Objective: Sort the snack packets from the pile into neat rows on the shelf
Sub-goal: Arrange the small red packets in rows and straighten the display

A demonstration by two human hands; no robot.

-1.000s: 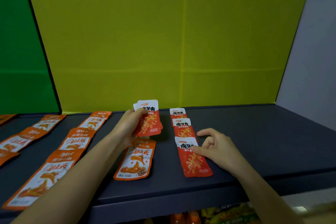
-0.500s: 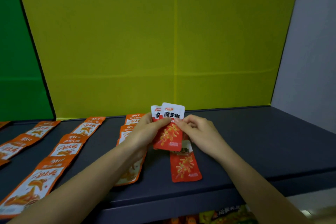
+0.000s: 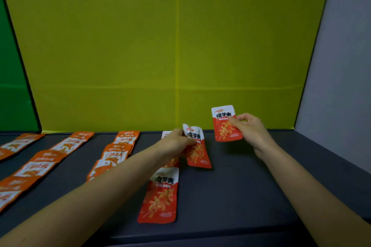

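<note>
Pinching a red packet [image 3: 226, 124] in the right hand [image 3: 251, 130], thumb on the printed front and fingers curled behind, upright with the white top uppermost. Lifted clear of the dark shelf [image 3: 251, 186], in front of the yellow back panel [image 3: 140, 46].

Gripping a second red packet [image 3: 196, 147] in the left hand [image 3: 175, 143], at the crumpled white top, tilted with the lower end down toward the shelf; cannot tell whether touching the surface or just above it. Both hands clamped, each on its own packet, held apart, with the right one higher and further right.

Lying flat below the left wrist, a third red packet [image 3: 160, 196], white top toward the back, bottom edge close to the front lip of the shelf. Peeking out behind the left hand, the white corner of a further red packet [image 3: 165, 134], in line with the flat one; mostly hidden by the hand, so hard to say more of it. Showing under the hand, a strip of red print too, unclear from which packet.

Laid out to the left, orange packets in rows running front to back: nearest row [image 3: 118, 151] just beside the left forearm, overlapping one another and partly covered by the arm; middle row [image 3: 43, 164] spaced further apart; far-left row [image 3: 18, 143] cut off by the picture's edge.

Beyond the yellow panel, a green panel [image 3: 12, 96] on the left and a grey side wall [image 3: 341, 66] on the right.
</note>
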